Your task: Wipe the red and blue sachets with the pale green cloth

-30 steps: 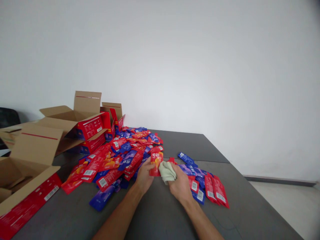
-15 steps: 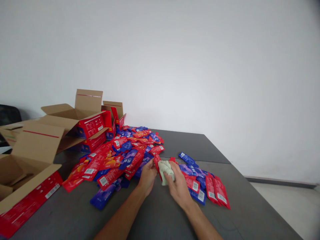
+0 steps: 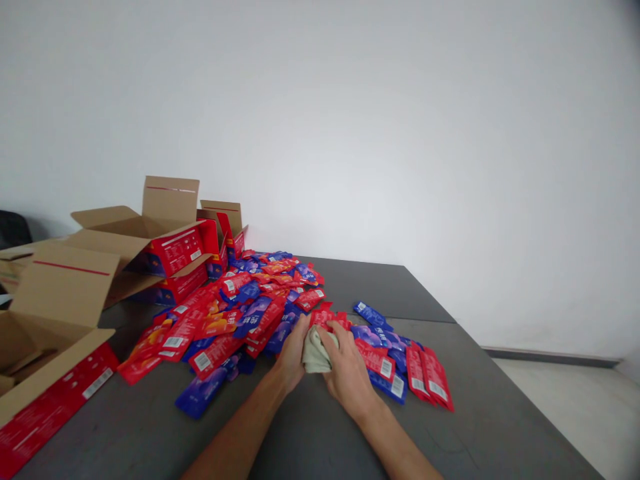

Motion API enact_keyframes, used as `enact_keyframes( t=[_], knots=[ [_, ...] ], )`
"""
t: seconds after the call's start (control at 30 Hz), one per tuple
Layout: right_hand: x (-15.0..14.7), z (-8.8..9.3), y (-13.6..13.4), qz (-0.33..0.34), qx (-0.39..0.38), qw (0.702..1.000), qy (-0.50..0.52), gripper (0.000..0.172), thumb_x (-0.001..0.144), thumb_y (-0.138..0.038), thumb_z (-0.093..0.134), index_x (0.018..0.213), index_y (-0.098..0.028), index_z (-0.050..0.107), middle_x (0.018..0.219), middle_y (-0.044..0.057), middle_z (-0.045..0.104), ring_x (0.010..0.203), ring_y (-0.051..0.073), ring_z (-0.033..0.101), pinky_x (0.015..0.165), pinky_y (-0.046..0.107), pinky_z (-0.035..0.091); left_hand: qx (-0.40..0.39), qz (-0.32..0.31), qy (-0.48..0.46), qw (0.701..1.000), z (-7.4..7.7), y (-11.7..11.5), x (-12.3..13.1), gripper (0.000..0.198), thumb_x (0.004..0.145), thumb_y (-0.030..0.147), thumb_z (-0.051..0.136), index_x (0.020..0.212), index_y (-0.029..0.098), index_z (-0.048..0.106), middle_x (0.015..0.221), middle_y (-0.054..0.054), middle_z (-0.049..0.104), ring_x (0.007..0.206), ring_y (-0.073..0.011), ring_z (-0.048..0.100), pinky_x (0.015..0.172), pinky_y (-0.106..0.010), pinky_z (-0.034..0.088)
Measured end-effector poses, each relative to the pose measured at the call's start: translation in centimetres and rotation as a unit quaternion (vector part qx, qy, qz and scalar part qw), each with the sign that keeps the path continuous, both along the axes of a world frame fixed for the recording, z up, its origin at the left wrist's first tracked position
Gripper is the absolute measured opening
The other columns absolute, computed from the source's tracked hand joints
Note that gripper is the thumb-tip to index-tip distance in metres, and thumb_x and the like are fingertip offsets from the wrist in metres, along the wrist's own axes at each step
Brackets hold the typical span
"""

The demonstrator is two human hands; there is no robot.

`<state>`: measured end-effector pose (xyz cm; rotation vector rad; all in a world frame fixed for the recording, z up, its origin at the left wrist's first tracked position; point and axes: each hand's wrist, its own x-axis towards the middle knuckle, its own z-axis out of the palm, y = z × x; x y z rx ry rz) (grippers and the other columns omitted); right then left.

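Observation:
A pale green cloth (image 3: 316, 353) is bunched between my two hands over the middle of the dark table. My right hand (image 3: 349, 370) has its fingers closed on the cloth from the right. On the left side, my left hand (image 3: 293, 353) is closed against the cloth's edge; its fingertips are partly hidden. Red packets (image 3: 323, 316) show just beyond my fingers, and whether a hand grips one is unclear. A large heap of red and blue packets (image 3: 215, 327) lies to the left, and a smaller spread (image 3: 383, 357) lies right of my right hand.
Open cardboard boxes with red sides (image 3: 175, 252) stand at the back left, another open box (image 3: 60, 393) at the near left. Two red packets (image 3: 434, 377) overlap near the right side of the table (image 3: 480, 427). A white wall rises behind.
The cloth and my right hand have shifted slightly left, and my hands are closer together. The red packet that stood upright at my left fingers no longer shows there. The view has shifted slightly.

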<state>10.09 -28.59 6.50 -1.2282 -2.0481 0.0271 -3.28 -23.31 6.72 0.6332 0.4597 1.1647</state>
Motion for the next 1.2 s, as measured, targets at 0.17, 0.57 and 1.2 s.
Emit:
enact_keyframes(
  t=[0.17,0.57,1.2],
  knots=[
    [0.4,-1.0,0.9,0.038,0.024,0.997,0.066,0.082,0.071,0.001,0.052,0.148,-0.026,0.044,0.138,0.011,0.049,0.126,0.028,0.048,0.106,0.046,0.045,0.045,-0.014,0.036,0.998,0.1,0.3,-0.3,0.060,0.086,0.065,0.056,0.112,0.013,0.071,0.107,-0.012,0.075,0.106,-0.0297,0.067,0.097,-0.042,0.048],
    [0.7,-1.1,1.1,0.033,0.053,0.996,0.059,0.069,0.075,0.000,0.050,0.139,-0.025,0.053,0.129,0.010,0.061,0.115,0.027,0.056,0.098,0.045,0.048,0.020,0.003,0.051,0.998,-0.7,0.4,-0.2,0.048,0.081,0.058,0.064,0.091,0.012,0.073,0.093,-0.012,0.077,0.100,-0.0291,0.069,0.092,-0.039,0.050],
    [2.3,-0.5,2.1,-0.065,0.010,0.994,0.084,0.057,0.071,-0.005,0.054,0.125,-0.021,0.065,0.121,0.010,0.066,0.112,0.026,0.060,0.098,0.042,0.050,0.179,0.248,0.311,0.900,0.6,1.3,-3.5,0.039,0.083,0.026,0.062,0.121,0.022,0.071,0.126,-0.007,0.069,0.125,-0.0261,0.055,0.112,-0.039,0.036]
  ],
)
